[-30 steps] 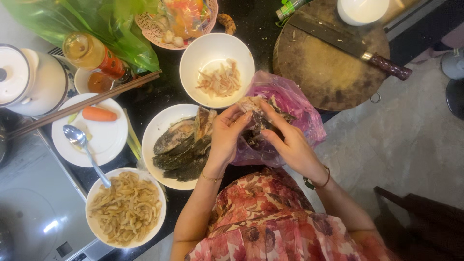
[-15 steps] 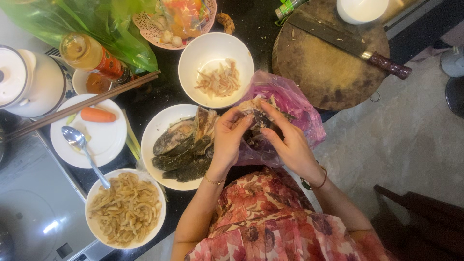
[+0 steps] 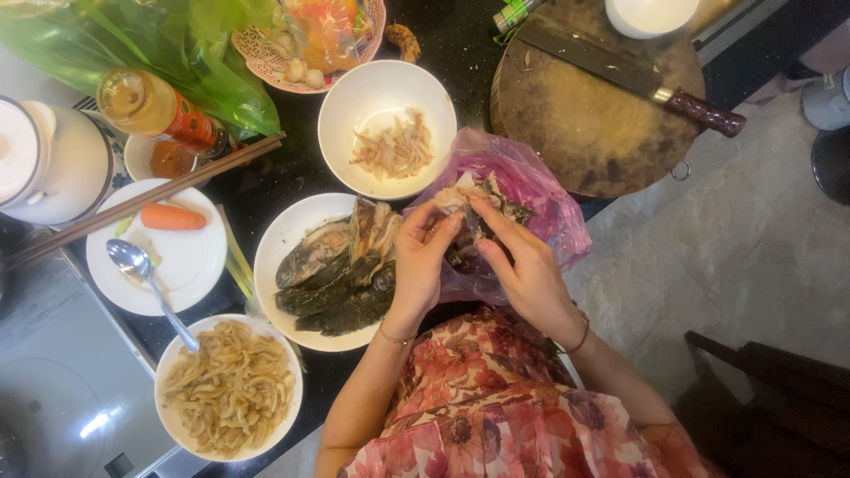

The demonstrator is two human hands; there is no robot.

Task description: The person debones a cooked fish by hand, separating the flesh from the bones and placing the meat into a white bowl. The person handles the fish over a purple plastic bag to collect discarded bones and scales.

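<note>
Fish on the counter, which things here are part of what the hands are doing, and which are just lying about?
In use:
left hand
right hand
fish piece held between them
pink bag beneath
plate of fish

Lying about:
cleaver
chopping board
carrot
spoon
chopsticks

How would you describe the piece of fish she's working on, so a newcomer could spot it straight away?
Start from the round wooden chopping board at upper right; just below its left edge lies a crumpled pink plastic bag. Over it the left hand and right hand grip a ragged fish piece, the only fish off the white plate.
</note>
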